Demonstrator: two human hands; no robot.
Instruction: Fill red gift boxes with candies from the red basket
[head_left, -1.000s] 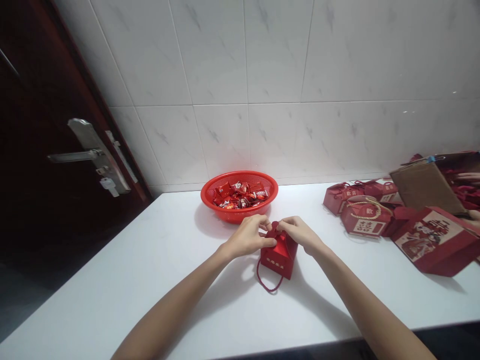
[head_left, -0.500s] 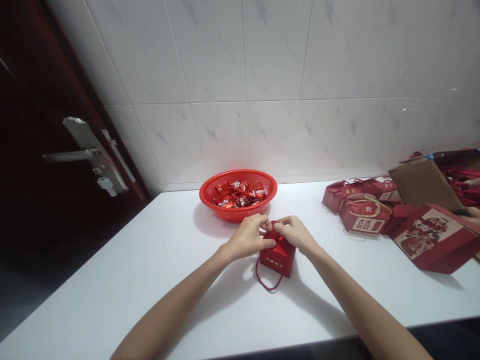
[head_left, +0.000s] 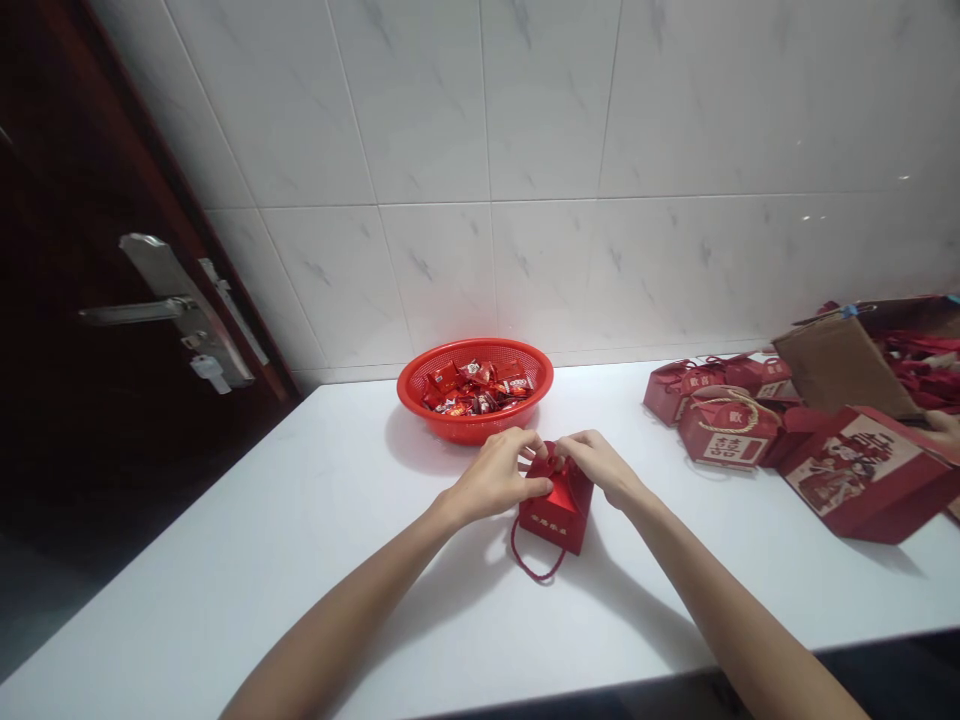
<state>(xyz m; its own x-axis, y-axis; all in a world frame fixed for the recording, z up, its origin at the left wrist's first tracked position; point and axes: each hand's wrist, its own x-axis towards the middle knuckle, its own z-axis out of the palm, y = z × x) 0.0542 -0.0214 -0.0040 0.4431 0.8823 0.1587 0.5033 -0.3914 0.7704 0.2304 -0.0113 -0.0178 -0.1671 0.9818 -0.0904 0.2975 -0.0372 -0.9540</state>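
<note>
A small red gift box with gold lettering stands on the white table. One red rope handle droops from its near side onto the tabletop. My left hand grips the box's top from the left, thumb on the near face and fingers bent behind. From the right, my right hand has its fingers closed at the top flaps; the fingertips are partly hidden. Just behind my hands is a red plastic basket holding several wrapped candies.
Several red gift boxes with gold or red cords stand at the right. A larger printed red box lies before an open cardboard carton of red items. Another person's hand shows at the right edge. A dark door is at left.
My right hand has shifted slightly at the top of the box, uncovering more of its right side. My left hand and the box stay in place.
</note>
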